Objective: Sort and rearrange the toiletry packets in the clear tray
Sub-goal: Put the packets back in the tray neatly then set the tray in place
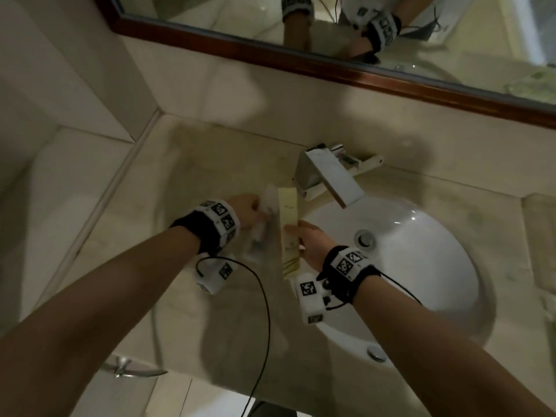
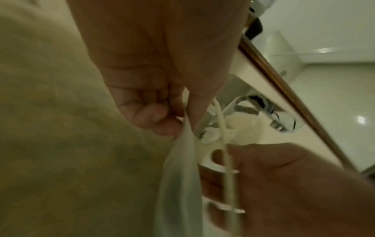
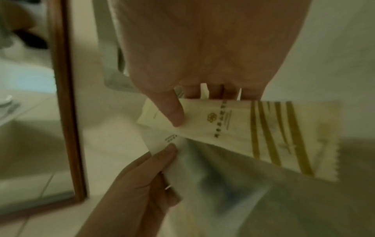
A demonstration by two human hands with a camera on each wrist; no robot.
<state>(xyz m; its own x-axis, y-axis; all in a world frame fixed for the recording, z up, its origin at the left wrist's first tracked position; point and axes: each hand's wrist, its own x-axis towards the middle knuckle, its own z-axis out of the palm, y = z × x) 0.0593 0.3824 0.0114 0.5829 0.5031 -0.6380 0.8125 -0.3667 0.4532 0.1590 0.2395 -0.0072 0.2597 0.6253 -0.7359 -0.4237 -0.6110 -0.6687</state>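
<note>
Head view, left hand [image 1: 245, 212] clutching a pale translucent packet [image 1: 264, 218] above the counter [image 1: 186, 299], right hand [image 1: 311, 243] gripping a cream gold-striped packet [image 1: 289, 227] beside the sink [image 1: 421, 251], left wrist view, fingers [image 2: 150, 112] curled, pinching the pale packet's edge, right wrist view, thumb [image 3: 172, 109] pressed on the cream packet, fingers behind it.

Beige stone countertop [image 1: 192, 296], white basin [image 1: 421, 251] inset, chrome faucet [image 1: 325, 173]

Cream packet [image 3: 233, 128]: matt paper look, gold printed stripes, serrated end. Second packet [image 3: 213, 176]: soft, whitish, semi-translucent film, blurred. Basin [image 1: 421, 251]: glossy white ceramic. Faucet [image 1: 325, 173]: polished metal. Counter [image 1: 210, 164]: smooth beige stone look. Mirror frame [image 1: 301, 60]: dark varnished wood.
</note>
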